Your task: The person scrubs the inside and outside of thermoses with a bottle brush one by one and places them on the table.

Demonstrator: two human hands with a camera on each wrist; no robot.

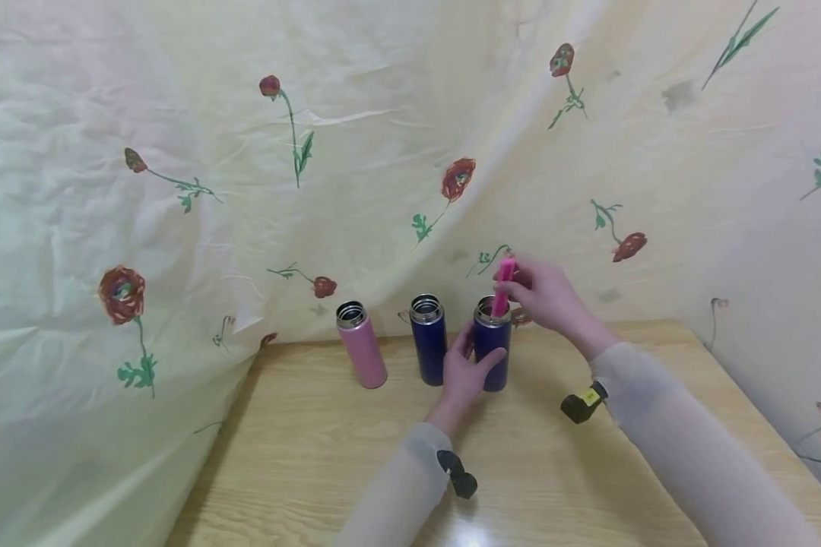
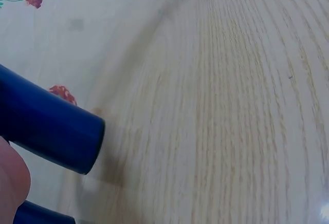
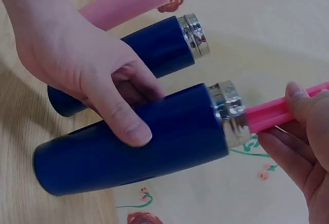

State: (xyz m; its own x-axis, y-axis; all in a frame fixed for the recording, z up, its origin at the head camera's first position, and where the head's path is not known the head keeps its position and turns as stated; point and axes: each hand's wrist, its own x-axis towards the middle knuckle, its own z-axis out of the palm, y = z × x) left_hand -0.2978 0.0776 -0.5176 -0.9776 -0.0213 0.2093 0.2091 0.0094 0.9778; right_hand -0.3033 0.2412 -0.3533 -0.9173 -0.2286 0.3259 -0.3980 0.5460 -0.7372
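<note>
This is a cloth-screened work corner around a wood-grain desk (image 1: 301,456). Creased cream cloth (image 1: 376,45), printed with red flowers (image 1: 324,286) and green leaves (image 1: 304,154), hangs behind the desk's back edge and along its left and right edges. It hides whatever lies beyond, so home, lab or workshop cannot be told apart.

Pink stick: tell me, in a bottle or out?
Partly in: the pink stick enters the blue bottle the left hand grips; its upper part is outside, in the right hand.

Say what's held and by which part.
Left grip: rightmost bottle, round its body. Right grip: pink stick, by the part outside the bottle.
</note>
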